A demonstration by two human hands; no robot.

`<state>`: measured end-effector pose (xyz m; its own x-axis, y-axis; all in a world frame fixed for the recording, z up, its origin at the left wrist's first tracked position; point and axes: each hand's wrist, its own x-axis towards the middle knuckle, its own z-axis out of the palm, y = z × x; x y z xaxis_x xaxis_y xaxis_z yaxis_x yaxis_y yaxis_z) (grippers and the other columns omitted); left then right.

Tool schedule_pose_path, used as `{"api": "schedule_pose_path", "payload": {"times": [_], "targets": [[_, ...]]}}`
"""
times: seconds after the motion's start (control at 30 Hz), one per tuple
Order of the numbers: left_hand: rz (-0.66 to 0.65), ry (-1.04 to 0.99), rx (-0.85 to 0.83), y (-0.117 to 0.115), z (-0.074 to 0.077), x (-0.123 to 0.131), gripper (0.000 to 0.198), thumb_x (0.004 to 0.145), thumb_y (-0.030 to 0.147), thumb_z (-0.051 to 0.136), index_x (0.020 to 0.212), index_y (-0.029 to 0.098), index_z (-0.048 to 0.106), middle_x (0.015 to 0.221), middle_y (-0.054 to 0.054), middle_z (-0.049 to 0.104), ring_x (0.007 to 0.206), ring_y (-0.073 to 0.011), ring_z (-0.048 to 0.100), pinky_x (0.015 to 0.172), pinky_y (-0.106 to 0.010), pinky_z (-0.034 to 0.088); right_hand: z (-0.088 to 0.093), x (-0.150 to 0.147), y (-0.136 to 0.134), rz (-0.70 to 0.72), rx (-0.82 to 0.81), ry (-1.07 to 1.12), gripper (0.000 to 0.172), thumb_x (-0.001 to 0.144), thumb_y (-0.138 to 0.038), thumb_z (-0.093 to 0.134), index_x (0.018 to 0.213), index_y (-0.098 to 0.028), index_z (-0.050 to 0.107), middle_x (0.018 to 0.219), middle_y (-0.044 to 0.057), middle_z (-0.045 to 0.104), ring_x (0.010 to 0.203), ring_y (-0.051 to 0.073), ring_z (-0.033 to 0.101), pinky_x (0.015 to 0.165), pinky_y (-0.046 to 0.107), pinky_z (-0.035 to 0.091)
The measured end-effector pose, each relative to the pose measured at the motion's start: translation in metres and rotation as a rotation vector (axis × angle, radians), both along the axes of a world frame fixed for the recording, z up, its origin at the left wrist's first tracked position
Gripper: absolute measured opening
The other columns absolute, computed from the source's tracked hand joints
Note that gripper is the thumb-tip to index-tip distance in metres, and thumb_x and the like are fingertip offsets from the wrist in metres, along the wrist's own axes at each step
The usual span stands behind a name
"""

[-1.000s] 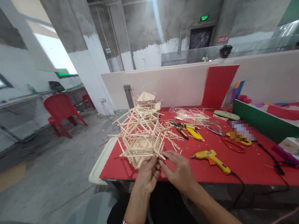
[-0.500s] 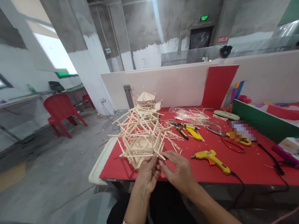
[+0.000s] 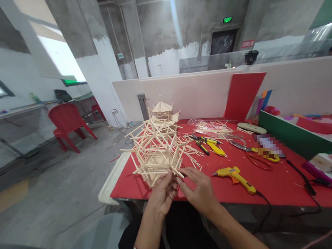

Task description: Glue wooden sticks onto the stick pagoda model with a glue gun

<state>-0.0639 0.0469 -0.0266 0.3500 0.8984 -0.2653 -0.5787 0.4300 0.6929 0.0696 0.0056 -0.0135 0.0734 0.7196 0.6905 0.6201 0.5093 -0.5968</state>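
Note:
A lattice model built of thin wooden sticks (image 3: 155,150) stands on the red table top (image 3: 272,185) near its left front corner. My left hand (image 3: 162,194) is closed, its fingertips pinching a stick at the model's near lower edge. My right hand (image 3: 200,190) is right beside it, fingers curled and pinching the same edge where a stick juts out. A silver bracelet is on my left wrist.
A yellow glue gun (image 3: 237,175) with a black cable lies right of my hands. Yellow-handled pliers (image 3: 210,144), loose sticks (image 3: 211,128), red-handled scissors (image 3: 256,158) and a smaller stick model (image 3: 163,111) lie farther back. White and red partition boards stand behind. A red chair (image 3: 67,123) is on the floor at left.
Both hands have stayed at the model's near edge, with only slight finger shifts. The model has not moved.

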Motion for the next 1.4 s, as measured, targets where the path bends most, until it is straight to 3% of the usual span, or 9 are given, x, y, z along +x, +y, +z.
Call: {"api": "schedule_pose_path", "payload": {"times": [0.2, 0.47, 0.93, 1.4], "targets": [[-0.016, 0.119, 0.012, -0.007, 0.009, -0.007, 0.025, 0.071, 0.034, 0.074, 0.08, 0.011, 0.069, 0.069, -0.002, 0.065, 0.049, -0.0043, 0.051, 0.045, -0.015, 0.039, -0.004, -0.003, 0.001, -0.046, -0.008, 0.004, 0.022, 0.083, -0.021, 0.057, 0.104, -0.022, 0.064, 0.096, 0.005, 0.069, 0.09, 0.018, 0.064, 0.083, 0.033, 0.051], [0.057, 0.22, 0.016, -0.013, 0.025, -0.003, 0.03, 0.063, 0.037, 0.078, 0.073, 0.009, 0.069, 0.063, -0.004, 0.064, 0.044, -0.0053, 0.048, 0.037, -0.015, 0.028, -0.005, -0.003, -0.001, -0.042, -0.015, 0.003, 0.021, 0.084, -0.022, 0.056, 0.103, -0.022, 0.066, 0.091, 0.005, 0.069, 0.084, 0.017, 0.063, 0.077, 0.032, 0.052], [0.112, 0.273, 0.072, -0.016, 0.026, -0.002, 0.03, 0.056, 0.034, 0.082, 0.066, 0.009, 0.07, 0.059, -0.004, 0.062, 0.042, -0.0051, 0.046, 0.036, -0.016, 0.028, -0.002, -0.006, 0.0, -0.043, -0.018, 0.03, 0.016, 0.085, -0.025, 0.056, 0.097, -0.021, 0.066, 0.085, 0.005, 0.068, 0.078, 0.016, 0.062, 0.071, 0.03, 0.052], [0.128, 0.341, 0.146, -0.016, 0.029, -0.002, 0.027, 0.059, 0.035, 0.079, 0.067, 0.01, 0.071, 0.064, -0.006, 0.065, 0.044, -0.0063, 0.047, 0.036, -0.016, 0.03, -0.004, -0.007, 0.001, -0.037, -0.026, 0.044, 0.017, 0.085, -0.025, 0.055, 0.098, -0.022, 0.067, 0.085, 0.005, 0.067, 0.077, 0.016, 0.061, 0.071, 0.03, 0.051]]}}
